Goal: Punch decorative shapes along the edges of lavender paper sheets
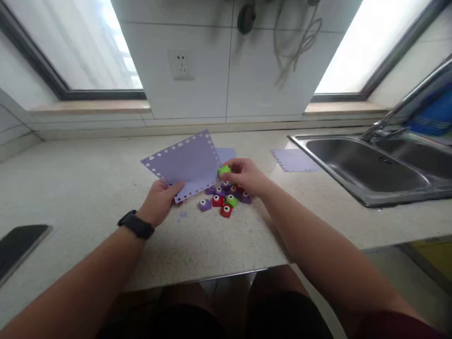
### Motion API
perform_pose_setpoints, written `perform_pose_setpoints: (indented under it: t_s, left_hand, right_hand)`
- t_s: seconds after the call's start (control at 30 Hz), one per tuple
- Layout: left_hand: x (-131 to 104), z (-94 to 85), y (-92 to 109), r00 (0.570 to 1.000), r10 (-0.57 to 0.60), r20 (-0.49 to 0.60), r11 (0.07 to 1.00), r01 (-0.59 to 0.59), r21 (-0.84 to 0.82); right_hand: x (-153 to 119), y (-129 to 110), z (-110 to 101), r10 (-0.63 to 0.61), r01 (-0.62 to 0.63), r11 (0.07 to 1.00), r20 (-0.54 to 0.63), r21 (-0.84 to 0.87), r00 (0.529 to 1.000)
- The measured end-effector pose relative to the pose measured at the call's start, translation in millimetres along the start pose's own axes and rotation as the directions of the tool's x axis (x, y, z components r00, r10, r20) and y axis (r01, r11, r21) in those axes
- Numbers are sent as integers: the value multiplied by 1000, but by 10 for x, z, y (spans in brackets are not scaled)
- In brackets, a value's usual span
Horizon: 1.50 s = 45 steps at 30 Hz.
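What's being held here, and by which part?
Left hand: a purple sheet, by its edge near the lowest corner. Right hand: a small green punch, by its palm-facing side.

Matt paper sheet, plastic punches, metal sink

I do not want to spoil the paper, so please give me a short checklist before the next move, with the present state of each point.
1. Left hand grips the held sheet: ok, at its near edge.
2. Right hand grips the green punch: ok.
3. Green punch is fitted over the sheet's edge: cannot tell; it is at the right edge, but contact is unclear.
4. Counter is free of bits: not ok; small purple bits lie near the other punches.
5. Sink-side sheet is apart from the sink: cannot tell; they are very close.
6. Phone is away from both hands: ok.
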<state>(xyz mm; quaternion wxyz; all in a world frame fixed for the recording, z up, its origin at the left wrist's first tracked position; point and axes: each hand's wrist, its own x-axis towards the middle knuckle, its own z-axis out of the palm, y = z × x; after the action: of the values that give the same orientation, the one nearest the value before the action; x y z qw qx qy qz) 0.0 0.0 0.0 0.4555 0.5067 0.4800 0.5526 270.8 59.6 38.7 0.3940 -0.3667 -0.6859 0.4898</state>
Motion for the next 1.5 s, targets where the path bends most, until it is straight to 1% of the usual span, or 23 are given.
perform_pose_setpoints:
  t_s: [0.2,0.37,0.57,0.8,0.93,1.13,1.3,1.5]
  left_hand:
    - [-6,12,9,1000,-16,-1,1000,16,-20]
    - [-5,-24,-24,998,-53,33,995,55,-87]
    - [1,-63,-64,997,-62,43,994,66,-91]
    - [-23,-26,8,996,-74,50,987,81,-138]
    - [-27,-24,12,995,-84,59,984,92,-150]
    - [-22,-53,-29,995,-79,55,986,86,-146]
    - [-28,-36,-8,994,-89,67,978,99,-183]
    - [-34,-13,11,996,-78,46,979,85,-184]
  right_hand:
    - [5,-33,22,14,-14,1000,4,10,1000]
    - [2,-59,36,16,-15,999,-7,33,1000]
    - [-5,-75,48,39,-40,996,7,82,999]
    - [-21,-81,74,61,-62,993,13,103,998]
    - [-26,-95,87,55,-54,992,-11,111,998]
    - [-24,-101,135,26,-13,988,-83,156,996]
    - [-23,-72,174,19,-8,988,-69,155,997]
    - [-26,-71,149,23,-14,983,-49,182,999]
